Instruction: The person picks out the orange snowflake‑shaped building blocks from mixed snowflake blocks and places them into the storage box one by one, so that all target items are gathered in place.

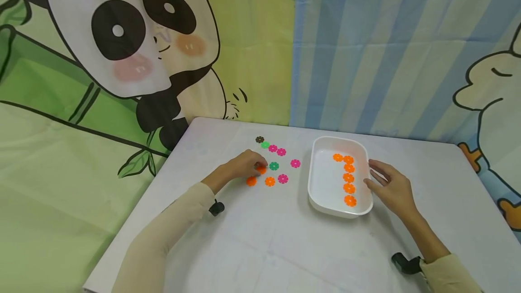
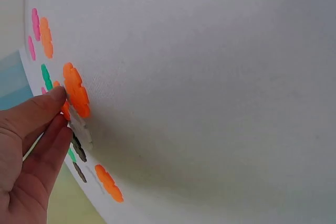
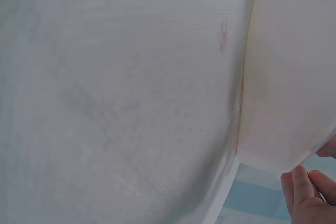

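My left hand (image 1: pixel 247 164) is over the loose pieces on the table, left of the tray. Its thumb and fingertips pinch an orange snowflake disc (image 1: pixel 262 170), partly hidden by the fingers. Around it lie more slotted discs: an orange disc (image 1: pixel 251 181), another orange disc (image 1: pixel 270 181), a dark green disc (image 1: pixel 274 166) and a pink disc (image 1: pixel 282 178). At the right rim of a white tray (image 1: pixel 339 214), my right hand (image 1: pixel 392 190) holds the edge, its thumb lapping over the rim. Several orange discs (image 1: pixel 348 178) sit inside the tray, mostly in a column.
Farther back on the white table (image 1: pixel 260 248) are a brown disc (image 1: pixel 259 139), a light green disc (image 1: pixel 265 145) and pink discs (image 1: pixel 281 152). One pink disc (image 1: pixel 295 163) lies nearer the tray. A printed curtain (image 1: pixel 252 58) hangs behind the table's back edge.
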Tool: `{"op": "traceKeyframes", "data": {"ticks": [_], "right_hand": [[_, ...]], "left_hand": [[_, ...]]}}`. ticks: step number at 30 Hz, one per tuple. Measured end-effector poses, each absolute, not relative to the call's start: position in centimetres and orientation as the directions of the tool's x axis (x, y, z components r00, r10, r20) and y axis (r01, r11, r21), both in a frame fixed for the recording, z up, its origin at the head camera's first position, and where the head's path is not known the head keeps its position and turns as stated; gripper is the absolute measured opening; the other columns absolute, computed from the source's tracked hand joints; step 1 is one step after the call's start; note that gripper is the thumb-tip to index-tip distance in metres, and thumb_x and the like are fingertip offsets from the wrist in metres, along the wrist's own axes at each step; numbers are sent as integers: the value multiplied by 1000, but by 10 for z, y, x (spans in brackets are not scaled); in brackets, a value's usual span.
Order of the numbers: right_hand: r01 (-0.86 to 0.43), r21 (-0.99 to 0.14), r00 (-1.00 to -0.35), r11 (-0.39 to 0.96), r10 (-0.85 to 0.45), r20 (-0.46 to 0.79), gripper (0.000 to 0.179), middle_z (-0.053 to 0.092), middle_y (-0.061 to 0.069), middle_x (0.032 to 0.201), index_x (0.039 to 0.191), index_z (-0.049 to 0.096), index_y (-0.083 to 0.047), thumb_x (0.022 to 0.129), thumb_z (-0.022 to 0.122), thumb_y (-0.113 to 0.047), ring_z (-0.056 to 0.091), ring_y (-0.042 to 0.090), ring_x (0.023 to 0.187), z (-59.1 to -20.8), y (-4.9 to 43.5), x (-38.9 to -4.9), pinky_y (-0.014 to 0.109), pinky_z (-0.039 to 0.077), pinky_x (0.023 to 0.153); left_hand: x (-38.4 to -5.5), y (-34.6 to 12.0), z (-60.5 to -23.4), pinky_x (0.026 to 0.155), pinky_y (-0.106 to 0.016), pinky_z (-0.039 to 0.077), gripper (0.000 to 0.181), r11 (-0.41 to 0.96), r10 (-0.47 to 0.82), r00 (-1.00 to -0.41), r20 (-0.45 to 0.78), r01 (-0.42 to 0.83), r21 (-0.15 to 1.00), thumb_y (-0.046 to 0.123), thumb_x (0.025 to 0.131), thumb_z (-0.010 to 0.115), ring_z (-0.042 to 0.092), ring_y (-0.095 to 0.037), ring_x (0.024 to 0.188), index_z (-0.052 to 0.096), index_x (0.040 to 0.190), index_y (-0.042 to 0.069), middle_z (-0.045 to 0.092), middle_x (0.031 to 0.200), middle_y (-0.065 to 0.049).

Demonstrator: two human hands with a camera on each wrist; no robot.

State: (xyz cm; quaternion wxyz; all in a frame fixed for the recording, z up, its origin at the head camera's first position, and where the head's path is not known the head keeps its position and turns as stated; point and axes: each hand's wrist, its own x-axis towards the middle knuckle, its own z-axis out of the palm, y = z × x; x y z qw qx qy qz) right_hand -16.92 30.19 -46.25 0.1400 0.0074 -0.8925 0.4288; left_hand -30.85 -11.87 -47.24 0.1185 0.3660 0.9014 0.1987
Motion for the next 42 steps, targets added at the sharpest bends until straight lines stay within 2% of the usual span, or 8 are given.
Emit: {"op": "traceKeyframes", "data": {"ticks": [10,16,21,29,42], "right_hand": [[-122,-774,-962,621,118,246,58,51,23,137,136,50,5,84,75,-4,54,42,120,-461,301,-169,13,45,82],[-120,-771,-962,626,117,245,58,51,24,138,137,49,5,85,74,-5,54,42,120,-463,302,-168,12,45,81],[-121,-770,-962,626,116,246,58,51,23,138,137,49,4,85,74,-5,54,42,120,-465,301,-167,15,46,82],[-115,-759,-962,641,119,247,58,51,22,139,137,49,3,86,74,-6,53,41,121,-465,301,-169,17,46,83],[-100,-752,-963,652,127,238,58,50,23,139,138,49,3,86,73,-7,53,42,122,-463,300,-169,19,46,83]], "left_hand": [[-313,-117,-475,88,-24,50,28,637,732,-680,-50,656,405,10,85,75,58,-13,95,71,113,8,68,109,-1],[-314,-113,-474,88,-25,49,33,657,725,-686,-68,658,369,11,84,74,55,-14,94,68,116,7,65,107,0],[-315,-111,-471,89,-27,48,40,693,704,-701,-114,643,325,16,82,75,53,-15,95,65,120,7,63,107,0],[-315,-110,-464,95,-31,47,47,670,706,-706,-61,637,381,11,81,77,55,-18,103,63,125,3,63,114,-4],[-324,-84,-457,89,-27,51,43,573,711,-701,64,629,525,10,84,74,62,-17,99,63,124,1,66,110,-3]]}}
